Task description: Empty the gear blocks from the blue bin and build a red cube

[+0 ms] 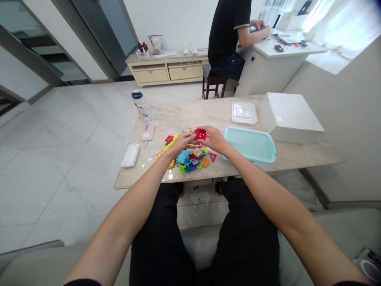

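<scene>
Both my hands meet over a heap of colourful interlocking plastic tiles on a low marble table. Between them is a red tile piece. My left hand pinches its left side with closed fingers, and my right hand grips its right side. The rest of the tiles, blue, orange, green, yellow and red, lie loose under and in front of my hands.
A teal plastic tub stands right of the heap, with its clear lid and a white box behind. A water bottle, a pink item and a white pack lie left. Another person sits at a far desk.
</scene>
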Action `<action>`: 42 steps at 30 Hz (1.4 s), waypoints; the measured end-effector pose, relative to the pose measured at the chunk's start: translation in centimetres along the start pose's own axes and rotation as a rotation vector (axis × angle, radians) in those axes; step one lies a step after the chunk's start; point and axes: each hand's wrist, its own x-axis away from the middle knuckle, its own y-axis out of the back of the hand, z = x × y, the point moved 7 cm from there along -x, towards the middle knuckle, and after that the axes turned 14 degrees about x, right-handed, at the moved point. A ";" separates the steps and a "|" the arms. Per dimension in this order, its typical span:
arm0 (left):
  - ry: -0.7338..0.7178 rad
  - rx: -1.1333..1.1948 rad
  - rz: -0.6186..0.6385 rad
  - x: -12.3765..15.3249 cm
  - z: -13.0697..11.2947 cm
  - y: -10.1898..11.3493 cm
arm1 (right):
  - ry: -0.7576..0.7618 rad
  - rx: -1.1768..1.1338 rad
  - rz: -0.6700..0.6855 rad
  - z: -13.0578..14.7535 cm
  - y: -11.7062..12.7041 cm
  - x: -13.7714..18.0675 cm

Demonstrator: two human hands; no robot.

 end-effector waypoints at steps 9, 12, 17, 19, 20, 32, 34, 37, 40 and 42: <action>-0.069 0.078 0.106 0.6 -1.2 -1.3 | 0.085 -0.094 -0.041 1.2 0.0 -0.2; -0.080 0.163 0.106 0.6 -1.3 -1.4 | 0.100 -0.118 -0.068 1.7 0.3 -0.3; -0.047 0.272 0.141 0.7 -1.2 -1.6 | 0.085 -0.115 -0.075 2.0 0.3 -0.4; -0.043 0.296 0.146 0.7 -1.3 -1.7 | 0.067 -0.106 -0.086 2.0 0.4 -0.5; -0.040 0.303 0.146 0.7 -1.3 -1.7 | 0.061 -0.104 -0.091 1.9 0.4 -0.5; 0.045 0.288 0.189 0.9 -0.5 -1.9 | 0.091 -0.089 -0.071 2.5 1.1 -0.6; 0.060 0.295 0.186 0.9 -0.5 -2.0 | 0.084 -0.083 -0.059 2.8 1.1 -0.6; 0.066 0.301 0.182 0.8 -0.5 -2.1 | 0.082 -0.086 -0.044 3.2 1.1 -0.6; 0.039 0.298 0.141 0.5 -0.7 -1.8 | 0.097 -0.095 -0.033 3.4 1.1 -0.7; 0.020 0.298 0.097 0.4 -0.8 -1.4 | 0.103 -0.093 -0.026 3.3 1.2 -0.7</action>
